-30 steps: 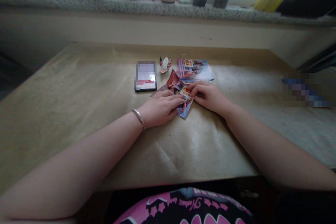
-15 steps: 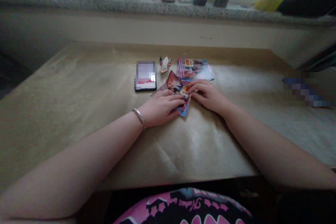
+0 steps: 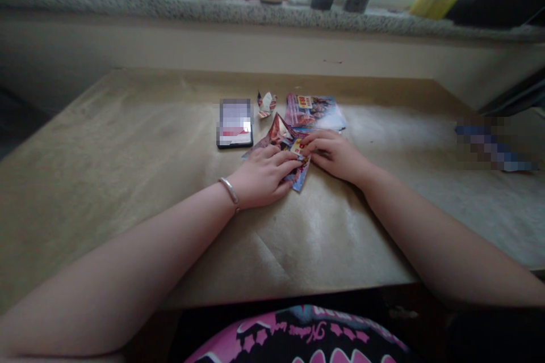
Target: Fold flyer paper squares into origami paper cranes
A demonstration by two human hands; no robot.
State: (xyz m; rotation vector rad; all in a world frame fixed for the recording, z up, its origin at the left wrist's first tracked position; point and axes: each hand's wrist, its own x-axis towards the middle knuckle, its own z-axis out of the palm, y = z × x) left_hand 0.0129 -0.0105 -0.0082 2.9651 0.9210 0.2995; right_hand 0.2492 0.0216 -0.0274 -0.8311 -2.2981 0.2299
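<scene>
Bangle: silver-coloured, loose round the left wrist, clear of the paper.
Phone-like device: flat, lit screen up, content blurred out; just beyond the left hand, probably set there to be glanced at without lifting anything.
Left hand: palm down, fingers extended and slightly parted, gripping nothing; laid over the near left part of the sheet, which likely stops it sliding.
Small folded paper: white with red stripes, points sticking up; stands apart behind the sheet, seemingly parked out of the way.
Printed sheet: creased, on the table between and under both hands; a peak rises at its far side, presumably from a fold, and a corner points toward the wearer.
Leaflet stack: flat behind the right hand, in easy reach.
Right hand: fingers curled, tips on the sheet's right side, thumb a little below them; whether they pinch the edge or only press, cannot tell.
Far-right item: bluish, blurred, well apart from the work.
</scene>
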